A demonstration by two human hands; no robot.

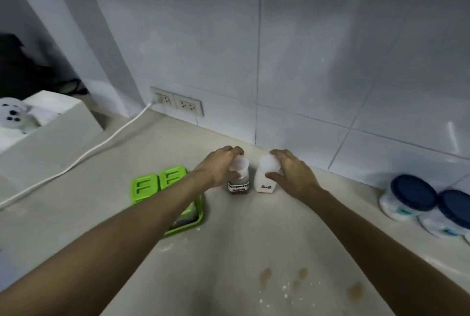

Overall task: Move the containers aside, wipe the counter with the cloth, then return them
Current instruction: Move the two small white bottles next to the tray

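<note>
Two small bottles stand side by side near the tiled wall. The seasoning bottle (238,184) has dark contents and a white cap; my left hand (219,164) grips its cap from above. The white salt bottle (264,181) stands just to its right, and my right hand (292,172) is wrapped around its top. Both bottles rest on the beige counter (239,234). Brown stains (265,275) and white crumbs mark the counter close to me. No cloth is visible.
A green tray with green lidded boxes (157,183) sits left of the bottles, partly under my left forearm. Two blue-lidded tubs (412,198) stand at the right by the wall. A white cable (101,145) runs from a wall socket (175,103) across the left counter.
</note>
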